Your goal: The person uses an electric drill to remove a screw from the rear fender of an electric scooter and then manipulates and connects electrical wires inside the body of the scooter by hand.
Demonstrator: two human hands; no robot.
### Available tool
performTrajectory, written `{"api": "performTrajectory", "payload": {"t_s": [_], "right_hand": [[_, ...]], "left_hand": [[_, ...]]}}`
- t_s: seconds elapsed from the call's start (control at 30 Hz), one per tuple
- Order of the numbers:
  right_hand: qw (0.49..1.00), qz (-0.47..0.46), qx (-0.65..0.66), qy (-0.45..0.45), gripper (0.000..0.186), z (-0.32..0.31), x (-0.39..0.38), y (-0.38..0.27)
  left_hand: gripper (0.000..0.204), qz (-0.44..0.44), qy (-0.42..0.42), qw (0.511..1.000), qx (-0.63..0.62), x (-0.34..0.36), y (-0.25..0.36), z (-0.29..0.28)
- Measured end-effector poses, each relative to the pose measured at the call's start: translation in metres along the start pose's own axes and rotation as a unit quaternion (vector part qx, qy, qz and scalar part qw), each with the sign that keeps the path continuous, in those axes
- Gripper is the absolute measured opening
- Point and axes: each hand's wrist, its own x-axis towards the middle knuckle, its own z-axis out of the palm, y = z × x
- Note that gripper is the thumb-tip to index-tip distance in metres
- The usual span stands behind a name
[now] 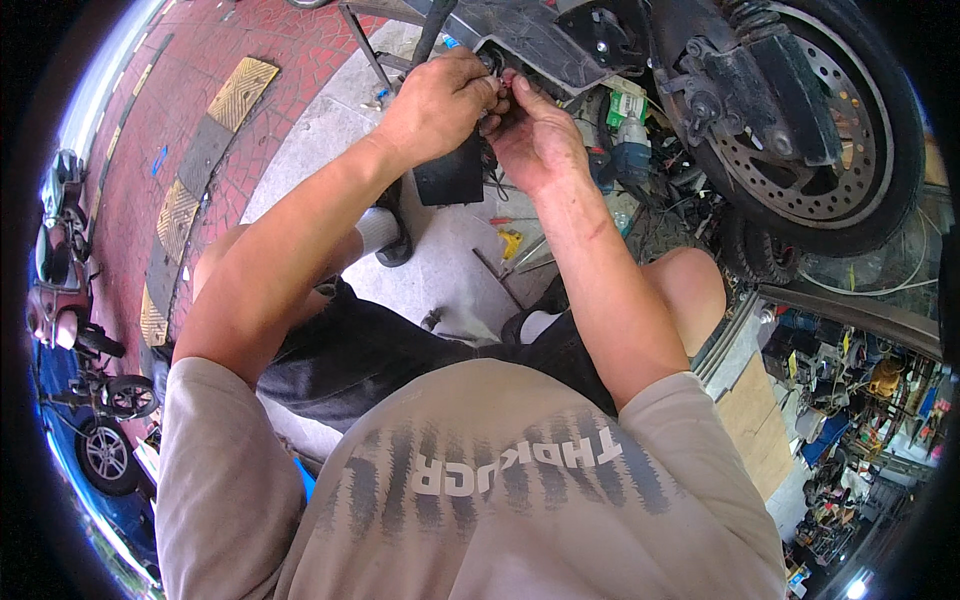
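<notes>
Beneath a dark scooter body panel (pixel 555 45), my left hand (pixel 445 105) is closed, fingertips pinched on a small wire piece (pixel 503 86) with a bit of red on it; its exact shape is too small to make out. My right hand (pixel 540 135), palm partly turned up, has thumb and fingers at that same piece, meeting the left fingertips. A black flap (pixel 448 175) hangs just under both hands. A cordless power tool (pixel 630 150) lies to their right, by a green package (pixel 625 105).
A scooter wheel (pixel 875 170) with brake disc fills the upper right. Loose tools (pixel 510 240) lie on grey ground between my knees. Cluttered parts (pixel 870 380) are at the right. Parked scooters (pixel 70 300) and a blue car (pixel 60 410) stand left, beyond red paving (pixel 130 160) and rubber ramps.
</notes>
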Motion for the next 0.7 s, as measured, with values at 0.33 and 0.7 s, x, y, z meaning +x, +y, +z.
{"api": "performTrajectory", "payload": {"t_s": [0.33,0.7], "right_hand": [[0.999,-0.023,-0.02,0.011,0.008,0.002,0.002,0.006],[0.998,-0.013,-0.052,-0.034,0.008,-0.003,0.001,0.0]], "left_hand": [[0.023,0.01,0.026,0.998,0.05,0.0,0.002,0.004],[0.022,0.002,0.021,0.999,0.047,-0.001,0.01,0.001]]}}
